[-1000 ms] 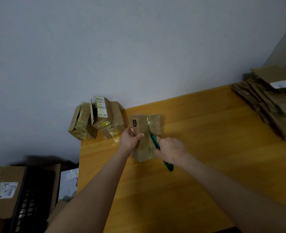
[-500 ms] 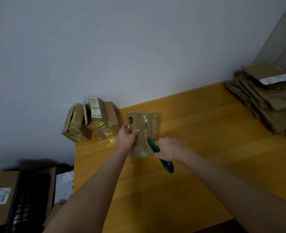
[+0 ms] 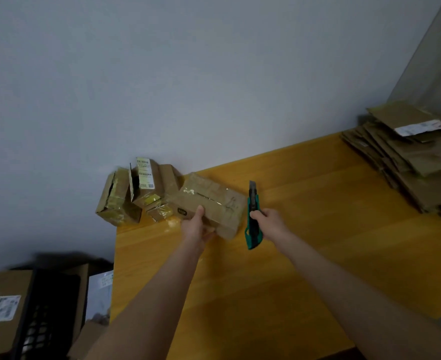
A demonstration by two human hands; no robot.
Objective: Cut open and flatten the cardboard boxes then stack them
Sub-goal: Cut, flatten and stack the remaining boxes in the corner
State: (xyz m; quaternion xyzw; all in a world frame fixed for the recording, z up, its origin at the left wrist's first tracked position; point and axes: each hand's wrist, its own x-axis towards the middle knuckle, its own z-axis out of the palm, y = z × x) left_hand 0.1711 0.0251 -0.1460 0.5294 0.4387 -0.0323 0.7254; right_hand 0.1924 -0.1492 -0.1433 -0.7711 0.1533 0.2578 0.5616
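Left hand [image 3: 197, 228] grips the near end of the taped box [image 3: 214, 201], thumb on top and fingers curled under, with the box tipped up off the table [image 3: 305, 255] and angled toward the uncut boxes [image 3: 136, 193] at the back left corner. Right hand [image 3: 270, 223] is closed round the green knife [image 3: 252, 201], held just beside the box's right end, clear of it, blade out and pointing away from me. Flattened pile [image 3: 416, 165] sits well apart on the far right. Risks as I judge them: the blade is exposed while the left hand turns the box, so a swing of the box end toward it could nick cardboard or fingers. The box hangs from a one-handed end grip and glossy tape could let it slip. If the next cut runs toward the left thumb, that is the bad one. Against half a second back: the blade was in the top tape seam with the box lying flat and lengthwise. Now the knife is off and to the right, and the box is lifted and rotated.
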